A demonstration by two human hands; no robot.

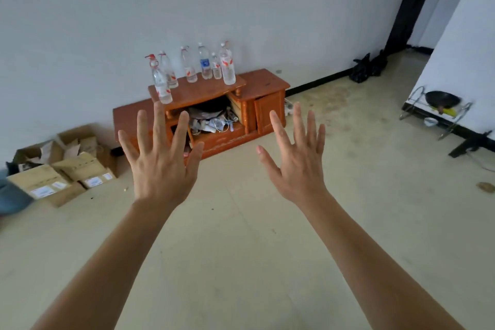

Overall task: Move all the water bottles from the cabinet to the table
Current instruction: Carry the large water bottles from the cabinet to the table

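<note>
A low orange-brown wooden cabinet point(265, 83) stands against the white wall across the room. Several clear plastic water bottles stand upright on its raised top: one nearest me at the left front point(161, 83), one with a blue label point(205, 63), a tall one at the right point(227, 65). My left hand point(160, 161) and my right hand point(297, 158) are stretched out in front of me, backs up, fingers spread, holding nothing. Both hands are well short of the cabinet. No table is in view.
The cabinet's open middle shelf point(211, 118) holds clutter and cables. Cardboard boxes point(61, 169) sit on the floor at the left. Black bags point(368, 67) lie by the far wall. A metal rack with a dark wok point(439, 106) stands at the right wall. Pale floor lies between.
</note>
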